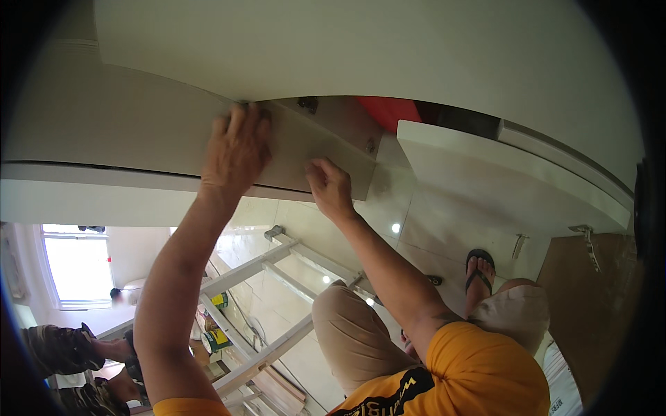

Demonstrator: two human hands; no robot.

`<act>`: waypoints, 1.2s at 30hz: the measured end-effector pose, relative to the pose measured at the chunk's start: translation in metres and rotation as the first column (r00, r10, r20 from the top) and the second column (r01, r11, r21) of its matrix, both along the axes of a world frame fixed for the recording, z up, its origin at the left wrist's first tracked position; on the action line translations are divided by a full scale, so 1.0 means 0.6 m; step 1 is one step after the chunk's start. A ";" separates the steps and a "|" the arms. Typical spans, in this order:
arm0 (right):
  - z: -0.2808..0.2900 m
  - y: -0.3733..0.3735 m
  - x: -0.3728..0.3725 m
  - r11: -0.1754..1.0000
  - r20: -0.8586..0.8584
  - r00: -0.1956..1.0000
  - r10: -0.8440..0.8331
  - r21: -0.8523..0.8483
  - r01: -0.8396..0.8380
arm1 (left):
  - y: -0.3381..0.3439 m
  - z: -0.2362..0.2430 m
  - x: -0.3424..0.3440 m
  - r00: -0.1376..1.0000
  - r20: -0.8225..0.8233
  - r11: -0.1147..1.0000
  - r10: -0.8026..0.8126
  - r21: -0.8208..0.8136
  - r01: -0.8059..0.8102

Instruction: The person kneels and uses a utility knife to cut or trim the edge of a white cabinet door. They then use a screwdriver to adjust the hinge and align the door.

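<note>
My left hand (pixel 238 149) reaches up to the edge of a large pale cabinet panel (pixel 347 48). Its fingers are bent and slightly blurred, with the tips by a small dark spot in the joint. Whatever they grip is hidden. My right hand (pixel 330 186) rests lower, beside the grey-beige board (pixel 288 149). The fingers there are curled in, and I cannot make out anything between them. Just above, a dark metal hinge fitting (pixel 307 104) sits on the inner face of the cabinet.
An open white cabinet door (pixel 499 173) with hinges hangs at the right. Beneath me stands a metal ladder (pixel 257 267) over a tiled floor (pixel 416 208). Paint tins (pixel 218 338) sit near it. Another person's leg (pixel 69 350) shows at the lower left, near a bright window (pixel 78 267).
</note>
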State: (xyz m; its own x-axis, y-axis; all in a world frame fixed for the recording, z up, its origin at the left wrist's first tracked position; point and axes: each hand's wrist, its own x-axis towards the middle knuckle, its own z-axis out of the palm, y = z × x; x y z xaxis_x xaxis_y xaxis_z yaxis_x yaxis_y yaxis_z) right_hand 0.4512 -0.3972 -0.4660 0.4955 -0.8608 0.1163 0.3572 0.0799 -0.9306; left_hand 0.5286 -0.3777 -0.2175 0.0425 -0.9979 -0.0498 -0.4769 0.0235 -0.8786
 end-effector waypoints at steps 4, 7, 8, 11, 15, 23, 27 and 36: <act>0.007 -0.001 0.006 0.997 0.122 0.992 -0.026 0.082 0.016 | -0.009 0.022 0.001 0.998 0.009 0.997 0.055 0.062 -0.056; 0.012 -0.015 0.005 0.997 -0.037 0.999 -0.004 0.074 0.007 | -0.016 0.030 -0.001 0.990 -0.032 0.984 0.138 0.117 -0.133; 0.018 -0.019 0.006 0.998 0.017 0.998 -0.055 0.000 0.055 | -0.015 0.031 -0.001 0.986 -0.064 0.981 0.153 0.133 -0.143; 0.051 -0.041 0.015 0.982 0.051 0.991 -0.123 -0.141 0.129 | -0.009 0.032 0.001 0.995 -0.094 0.997 0.030 0.080 -0.023; 0.117 -0.069 0.038 0.880 0.072 0.971 -0.227 -0.412 0.236 | -0.003 0.029 0.010 0.998 -0.058 0.997 -0.030 0.075 0.035; 0.148 -0.063 0.029 0.908 0.011 0.998 -0.058 -0.414 0.058 | -0.005 0.028 0.002 0.995 -0.004 0.963 0.104 0.250 -0.100; 0.133 -0.043 0.026 0.904 0.156 0.982 -0.108 -0.395 0.162 | -0.003 0.027 0.006 0.994 -0.084 0.977 -0.075 0.192 0.090; 0.099 -0.033 0.019 0.950 0.094 0.994 -0.049 -0.303 0.076 | 0.014 0.008 0.006 0.989 -0.148 0.987 -0.024 0.154 0.048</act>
